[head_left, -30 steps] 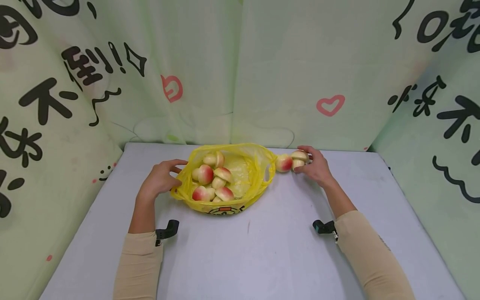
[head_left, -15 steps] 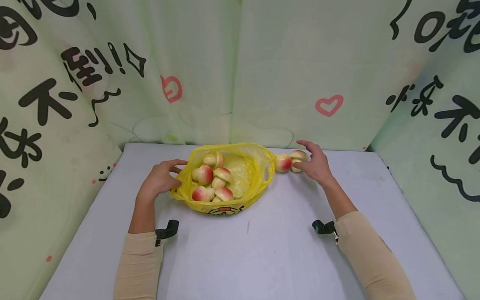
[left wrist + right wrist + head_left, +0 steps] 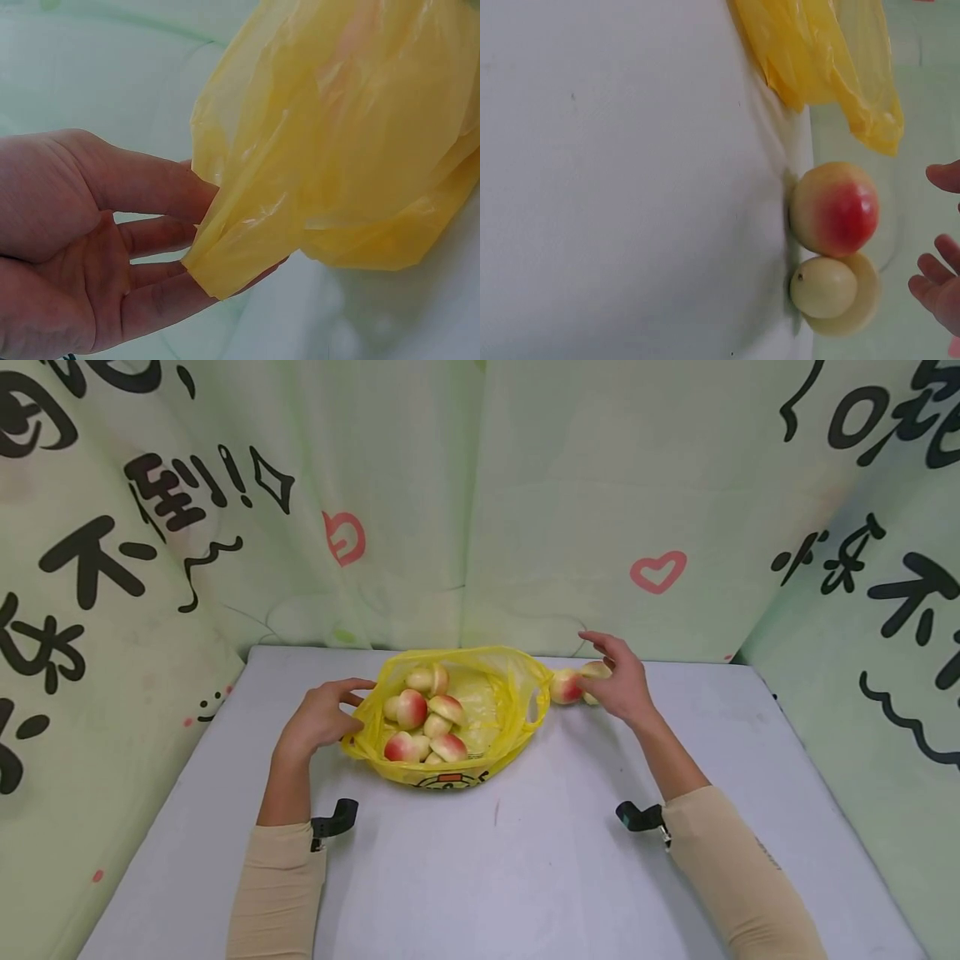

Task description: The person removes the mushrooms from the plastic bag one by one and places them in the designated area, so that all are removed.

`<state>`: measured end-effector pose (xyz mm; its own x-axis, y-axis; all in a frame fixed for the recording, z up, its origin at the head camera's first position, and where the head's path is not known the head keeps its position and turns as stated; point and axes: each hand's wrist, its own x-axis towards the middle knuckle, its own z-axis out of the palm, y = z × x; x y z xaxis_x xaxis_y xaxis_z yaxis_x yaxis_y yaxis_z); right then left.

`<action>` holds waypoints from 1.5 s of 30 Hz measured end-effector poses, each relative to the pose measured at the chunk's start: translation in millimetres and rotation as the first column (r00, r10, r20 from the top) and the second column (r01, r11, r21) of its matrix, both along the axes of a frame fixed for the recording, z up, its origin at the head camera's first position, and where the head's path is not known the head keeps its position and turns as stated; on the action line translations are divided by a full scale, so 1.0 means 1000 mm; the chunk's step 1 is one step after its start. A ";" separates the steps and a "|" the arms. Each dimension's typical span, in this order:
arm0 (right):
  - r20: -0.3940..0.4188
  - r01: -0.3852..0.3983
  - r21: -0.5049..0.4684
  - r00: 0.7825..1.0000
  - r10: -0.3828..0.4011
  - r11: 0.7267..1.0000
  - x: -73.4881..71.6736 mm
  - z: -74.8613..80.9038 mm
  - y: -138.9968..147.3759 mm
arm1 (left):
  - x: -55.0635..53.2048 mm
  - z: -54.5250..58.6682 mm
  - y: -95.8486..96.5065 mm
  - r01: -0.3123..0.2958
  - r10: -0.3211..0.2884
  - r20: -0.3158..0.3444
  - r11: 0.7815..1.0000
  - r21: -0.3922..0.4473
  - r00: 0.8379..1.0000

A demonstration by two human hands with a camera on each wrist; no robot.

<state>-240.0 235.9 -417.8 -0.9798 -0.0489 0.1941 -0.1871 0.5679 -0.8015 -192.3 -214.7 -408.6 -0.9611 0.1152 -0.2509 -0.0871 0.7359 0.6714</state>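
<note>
A yellow plastic bag (image 3: 487,710) stands with its mouth spread, several cream mushrooms with red-tinged caps (image 3: 410,709) lying inside. My left hand (image 3: 321,714) holds the bag's left rim. In the left wrist view, the fingertips (image 3: 165,307) disappear behind the yellow plastic (image 3: 360,135). To the bag's right, a red-capped mushroom (image 3: 566,686) and a paler mushroom (image 3: 596,669) sit side by side. Over this pair is my right hand (image 3: 622,681), fingers spread, partly hiding them in the head view. The right wrist view shows its fingers (image 3: 930,266) apart from the red-capped mushroom (image 3: 836,208).
Both hands work over a white-covered table (image 3: 465,877). Close behind its far edge hangs a pale green curtain (image 3: 480,527) with black lettering, continuing along both sides. A black wrist mount (image 3: 337,818) juts from the left sleeve, and another mount (image 3: 637,817) from the right.
My right hand has let go of the paler mushroom, spread its fingers and shifted slightly left and away from me. The left hand and the bag have stayed in place.
</note>
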 end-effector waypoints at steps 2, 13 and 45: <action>-0.018 -0.018 -0.022 1.000 0.017 1.000 0.001 0.003 -0.004 | 0.000 0.000 0.000 0.001 -0.001 -0.003 1.000 -0.001 1.000; -0.052 -0.129 -0.158 0.991 0.122 0.979 0.004 0.008 -0.024 | -0.001 -0.001 -0.001 0.001 -0.001 0.000 1.000 0.002 1.000; -0.020 -0.313 -0.250 0.948 0.318 0.916 0.004 0.009 -0.087 | 0.002 0.004 -0.002 0.008 -0.008 -0.005 1.000 0.024 1.000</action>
